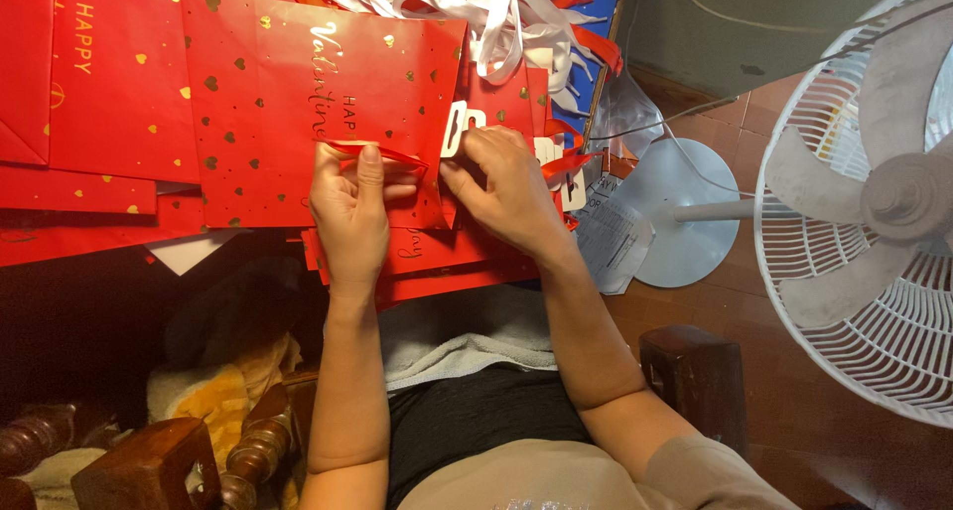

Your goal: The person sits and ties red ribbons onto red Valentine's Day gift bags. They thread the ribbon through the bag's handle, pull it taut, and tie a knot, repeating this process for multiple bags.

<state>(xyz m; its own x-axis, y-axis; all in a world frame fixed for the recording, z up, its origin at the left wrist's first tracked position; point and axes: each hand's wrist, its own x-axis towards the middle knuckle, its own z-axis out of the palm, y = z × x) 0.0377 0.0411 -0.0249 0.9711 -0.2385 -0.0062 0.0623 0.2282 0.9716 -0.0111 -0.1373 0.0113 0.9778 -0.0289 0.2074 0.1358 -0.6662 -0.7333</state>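
We hold the red gift bag [328,103], the flat one with gold hearts, lying on top of the stack of red bags [109,93]. Our left hand [349,207] pinches the red ribbon handle [382,154] at the bag's near edge; our right hand [506,187], just beside it, closes its fingers on the bag's corner with the white tag [455,128]. To thread well, we judge the ribbon should stay taut and flat and the bag pinned steady. Loose white and red ribbons [496,13] lie beyond the bag; a white fan [874,202] stands well off to its right.

Flat red gift bags [298,93] w/ gold hearts stacked top left; white printed sheet [611,237] by fan base.
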